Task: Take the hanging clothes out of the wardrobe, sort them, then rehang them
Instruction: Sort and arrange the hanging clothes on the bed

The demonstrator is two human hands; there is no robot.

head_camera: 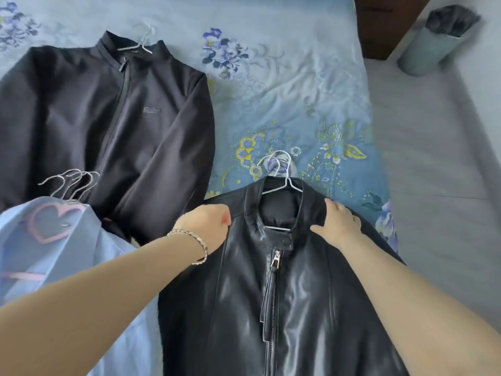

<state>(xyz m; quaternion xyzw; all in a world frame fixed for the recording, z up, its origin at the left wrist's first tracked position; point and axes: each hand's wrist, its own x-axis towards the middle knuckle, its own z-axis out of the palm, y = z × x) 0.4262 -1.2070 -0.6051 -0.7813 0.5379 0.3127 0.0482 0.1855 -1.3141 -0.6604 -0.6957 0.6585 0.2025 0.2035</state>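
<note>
Jackets: 2, flat on the bed sheet [298,85]; leather jacket [284,308] near, fabric jacket [103,118] beyond it to the left.
Hangers: white hanger [282,183] in the leather collar, 1 more in the fabric jacket; about 4 hooks [73,183] over the light-blue pile [67,256].
Left hand [206,226]: curled, gripping 1 leather shoulder.
Right hand [339,223]: gripping the other shoulder.

Glossy leather jacket [284,308]; matt cloth jacket [108,118]
</note>
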